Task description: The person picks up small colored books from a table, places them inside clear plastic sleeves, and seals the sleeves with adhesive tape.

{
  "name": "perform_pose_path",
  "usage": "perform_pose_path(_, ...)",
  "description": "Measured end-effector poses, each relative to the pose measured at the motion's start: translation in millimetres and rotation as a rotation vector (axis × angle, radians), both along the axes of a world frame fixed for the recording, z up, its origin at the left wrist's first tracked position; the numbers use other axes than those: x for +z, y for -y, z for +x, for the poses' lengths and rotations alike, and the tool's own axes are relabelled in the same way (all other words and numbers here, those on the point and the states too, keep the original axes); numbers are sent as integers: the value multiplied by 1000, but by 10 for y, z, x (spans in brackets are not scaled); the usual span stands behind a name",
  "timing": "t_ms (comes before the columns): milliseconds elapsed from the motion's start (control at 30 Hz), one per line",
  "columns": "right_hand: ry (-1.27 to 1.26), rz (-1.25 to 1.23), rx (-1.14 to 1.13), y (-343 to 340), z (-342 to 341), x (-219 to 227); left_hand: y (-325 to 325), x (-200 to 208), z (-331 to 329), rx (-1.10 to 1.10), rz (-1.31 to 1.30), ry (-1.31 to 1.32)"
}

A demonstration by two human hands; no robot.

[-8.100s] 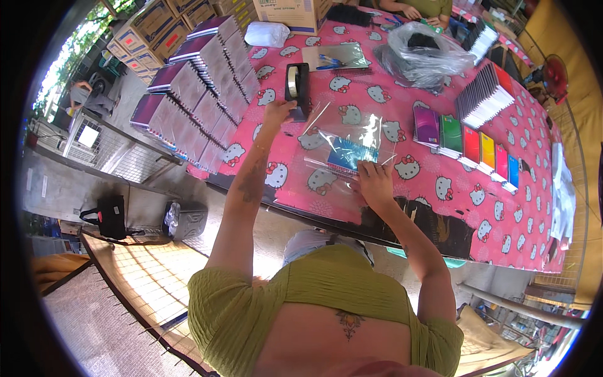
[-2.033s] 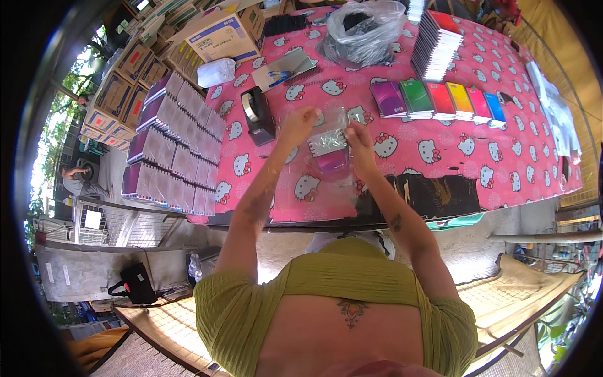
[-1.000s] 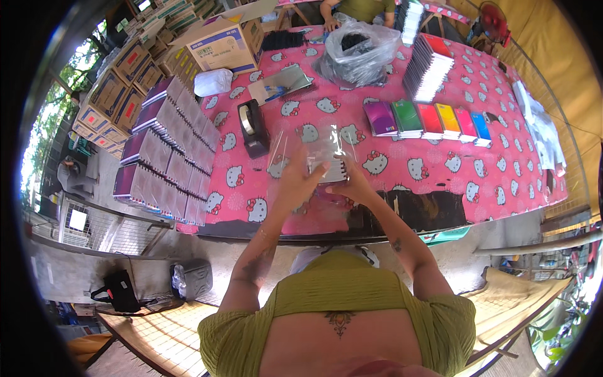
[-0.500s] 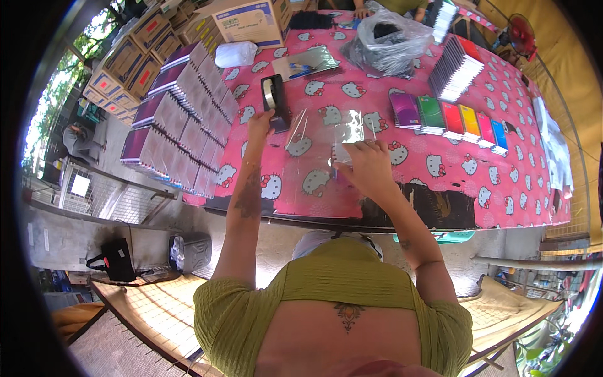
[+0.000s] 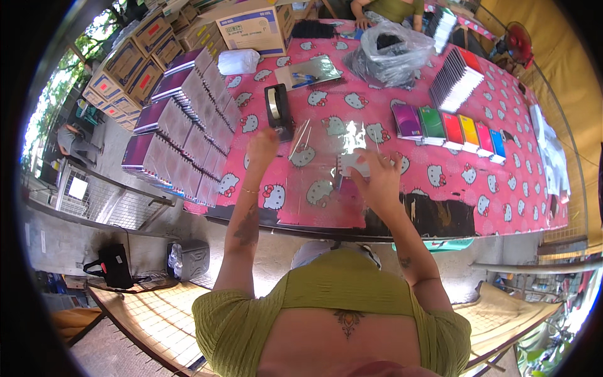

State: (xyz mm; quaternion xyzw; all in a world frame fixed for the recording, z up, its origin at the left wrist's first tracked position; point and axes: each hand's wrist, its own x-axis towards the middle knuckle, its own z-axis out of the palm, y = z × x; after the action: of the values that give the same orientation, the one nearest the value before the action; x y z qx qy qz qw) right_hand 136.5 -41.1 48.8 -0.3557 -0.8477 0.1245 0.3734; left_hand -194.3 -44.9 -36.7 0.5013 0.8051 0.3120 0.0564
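My left hand (image 5: 262, 151) is closed just in front of the black tape dispenser (image 5: 277, 112), slightly blurred. Whatever its fingers pinch, if anything, is too small to make out. A clear plastic sheet (image 5: 308, 185) lies flat on the table in front of me, with glare on its far part. Over its right side my right hand (image 5: 382, 185) hovers with thumb and fingers curved apart. Beside those fingertips is a small white piece with a notched edge (image 5: 347, 164), and a dark purple patch shows below it; their kind is unclear.
Tall stacks of spiral notebooks (image 5: 182, 138) stand at the left, before cardboard boxes (image 5: 254, 31). Coloured booklets (image 5: 449, 125) lie in a row at the right, near a notebook stack (image 5: 457, 81). A plastic bag (image 5: 392, 56) sits farther back, near another person (image 5: 392, 7).
My left hand has come off the tape dispenser toward me. My right hand has shifted slightly nearer, its fingers more curved, and more of the white piece shows.
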Motion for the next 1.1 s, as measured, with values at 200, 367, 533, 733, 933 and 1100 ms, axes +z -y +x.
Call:
perform_pose_path(200,266,81,36,-14,-94,-113,48,315,642,-742,241,809)
perform_pose_path(367,190,66,-42,-4,-233,-53,88,363,745,-793,272,845)
perform_pose_path(533,247,99,-17,-70,-290,-88,53,253,737,-874,289,831)
perform_pose_path(733,273,98,33,-139,-266,-44,-146,496,908,-926,102,588)
perform_pose_path(933,18,-39,-49,-265,214,57,-264,567,805,-985,197,358)
perform_pose_path(1100,20,-139,314,-398,454,-623,-395,580,1109,-1037,254,179)
